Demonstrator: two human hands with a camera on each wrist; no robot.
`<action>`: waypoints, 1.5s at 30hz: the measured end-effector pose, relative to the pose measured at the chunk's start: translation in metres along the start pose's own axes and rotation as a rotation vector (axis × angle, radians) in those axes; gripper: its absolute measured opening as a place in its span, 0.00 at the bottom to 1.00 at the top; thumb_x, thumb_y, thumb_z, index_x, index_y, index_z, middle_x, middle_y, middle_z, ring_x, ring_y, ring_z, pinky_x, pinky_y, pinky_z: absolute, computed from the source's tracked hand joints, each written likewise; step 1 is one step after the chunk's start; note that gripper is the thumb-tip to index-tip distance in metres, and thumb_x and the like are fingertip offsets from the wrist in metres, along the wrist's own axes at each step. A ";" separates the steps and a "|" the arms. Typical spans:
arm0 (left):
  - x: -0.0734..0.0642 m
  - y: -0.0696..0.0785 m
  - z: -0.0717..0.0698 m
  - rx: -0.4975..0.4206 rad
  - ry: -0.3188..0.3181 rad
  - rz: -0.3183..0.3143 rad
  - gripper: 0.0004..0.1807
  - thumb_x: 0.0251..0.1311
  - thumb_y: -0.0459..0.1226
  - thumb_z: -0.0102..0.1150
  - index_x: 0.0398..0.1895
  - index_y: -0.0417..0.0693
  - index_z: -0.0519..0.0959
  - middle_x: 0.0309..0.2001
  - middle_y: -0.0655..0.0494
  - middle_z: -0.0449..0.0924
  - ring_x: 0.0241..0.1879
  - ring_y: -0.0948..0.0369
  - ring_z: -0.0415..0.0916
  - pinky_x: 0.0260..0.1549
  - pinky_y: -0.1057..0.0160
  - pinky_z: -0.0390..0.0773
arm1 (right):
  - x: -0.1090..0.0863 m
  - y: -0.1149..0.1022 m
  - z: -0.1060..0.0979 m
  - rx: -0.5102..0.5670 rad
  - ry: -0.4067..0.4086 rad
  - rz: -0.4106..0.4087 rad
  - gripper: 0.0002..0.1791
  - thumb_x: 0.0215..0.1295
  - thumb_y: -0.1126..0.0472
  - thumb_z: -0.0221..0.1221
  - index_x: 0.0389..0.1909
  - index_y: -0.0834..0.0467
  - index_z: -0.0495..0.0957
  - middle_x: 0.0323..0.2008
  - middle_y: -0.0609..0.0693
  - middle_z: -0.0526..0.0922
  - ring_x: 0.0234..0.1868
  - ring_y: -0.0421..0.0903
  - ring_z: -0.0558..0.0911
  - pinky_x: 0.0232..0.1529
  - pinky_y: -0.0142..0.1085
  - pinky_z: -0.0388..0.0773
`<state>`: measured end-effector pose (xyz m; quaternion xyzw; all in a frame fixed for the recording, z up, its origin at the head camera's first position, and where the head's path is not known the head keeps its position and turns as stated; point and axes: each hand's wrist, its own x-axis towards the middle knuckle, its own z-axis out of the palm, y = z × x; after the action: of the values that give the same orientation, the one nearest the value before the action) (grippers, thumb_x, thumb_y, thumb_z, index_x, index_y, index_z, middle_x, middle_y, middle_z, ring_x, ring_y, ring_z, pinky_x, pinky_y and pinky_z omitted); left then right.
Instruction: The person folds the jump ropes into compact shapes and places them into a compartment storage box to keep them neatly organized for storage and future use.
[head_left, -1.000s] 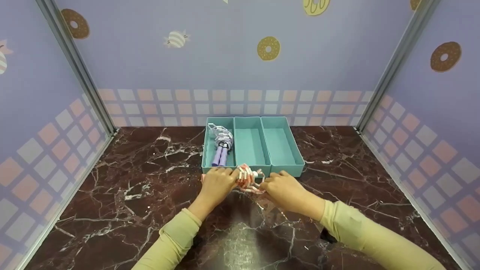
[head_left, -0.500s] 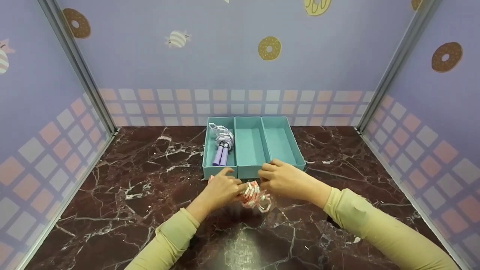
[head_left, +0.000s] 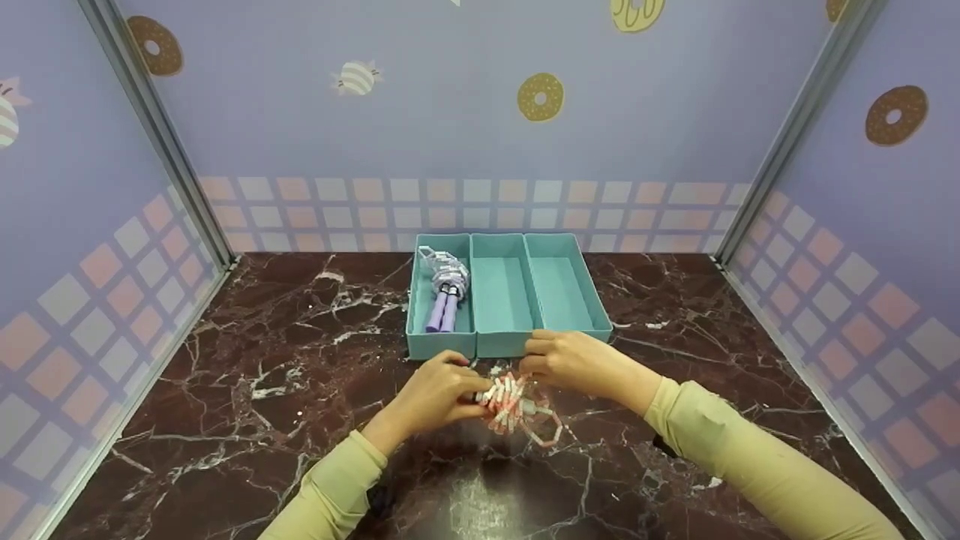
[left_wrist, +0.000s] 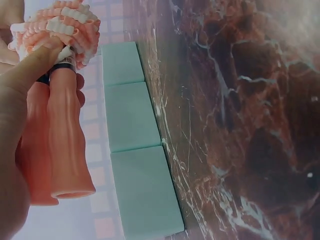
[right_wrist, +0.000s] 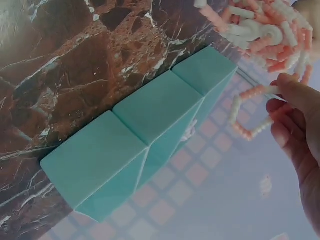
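Observation:
A pink-and-white beaded jump rope [head_left: 508, 405] is bundled up in front of the box. My left hand [head_left: 439, 394] grips its two pink handles [left_wrist: 70, 135] side by side, thumb pressed near their dark collars at the base of the bundle. With thumb and fingers, my right hand [head_left: 577, 364] pinches a strand of the beaded cord [right_wrist: 245, 132], and a small loop of it sticks out past the fingertips in the right wrist view. Another loop hangs from the bundle's right side in the head view.
Behind the hands stands a teal box [head_left: 506, 345] with three compartments. A purple-and-white beaded jump rope [head_left: 450, 274] lies in its left compartment, handles toward me. The table [head_left: 300, 450] is dark red marble, enclosed by patterned walls at the back and sides.
The rope bundle has come nearer to me and turned, and a beaded loop now dangles on its right. My right hand moved up beside the box, then slightly back toward me.

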<state>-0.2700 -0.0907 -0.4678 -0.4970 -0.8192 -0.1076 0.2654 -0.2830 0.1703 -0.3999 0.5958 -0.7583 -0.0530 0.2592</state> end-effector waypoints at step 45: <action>-0.003 -0.001 0.007 -0.161 0.099 -0.110 0.18 0.47 0.46 0.74 0.41 0.49 0.88 0.34 0.59 0.90 0.28 0.65 0.84 0.48 0.61 0.79 | -0.011 0.020 0.024 0.972 -0.190 0.529 0.04 0.60 0.62 0.64 0.35 0.55 0.86 0.31 0.51 0.89 0.26 0.33 0.78 0.33 0.30 0.78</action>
<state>-0.2725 -0.0906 -0.4756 -0.4651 -0.8197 -0.2119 0.2586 -0.3097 0.1804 -0.4167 0.4291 -0.8391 0.3158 -0.1101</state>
